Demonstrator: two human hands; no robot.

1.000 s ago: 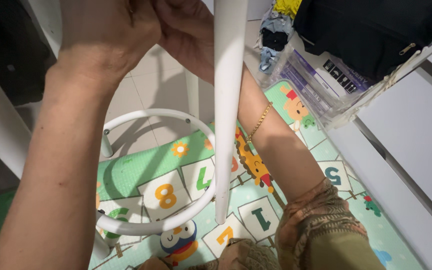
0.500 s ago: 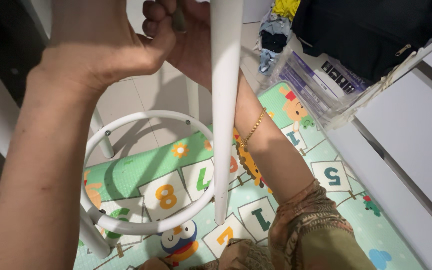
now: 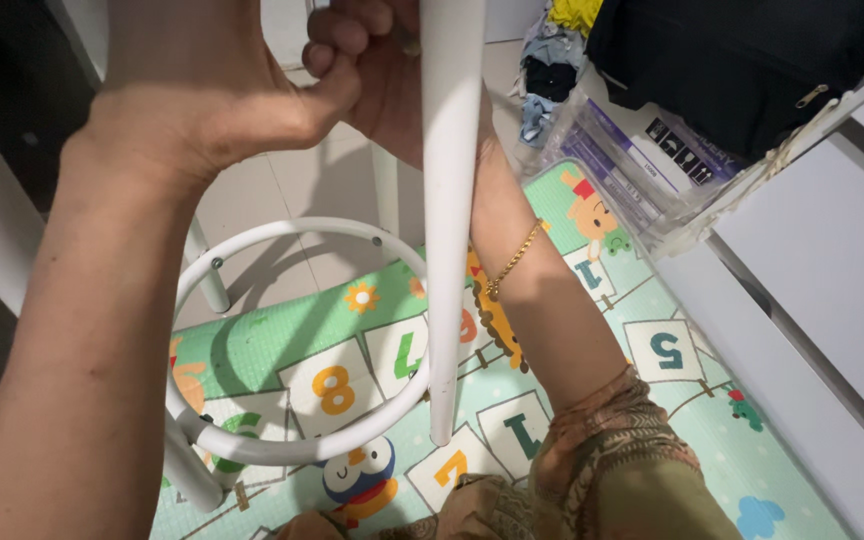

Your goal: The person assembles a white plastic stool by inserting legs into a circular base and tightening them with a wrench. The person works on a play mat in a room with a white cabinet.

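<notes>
Left hand (image 3: 202,95) cut off by top edge, fingers out of view. Right hand (image 3: 382,70) partly behind white leg (image 3: 449,220), fingertips hidden; small dark thing pinched there too small to tell. Leg top runs out of frame. White ring (image 3: 292,445) partly covered by left forearm. Clear bin (image 3: 622,170) contents unclear, clothes pile (image 3: 552,60) cut off.
</notes>
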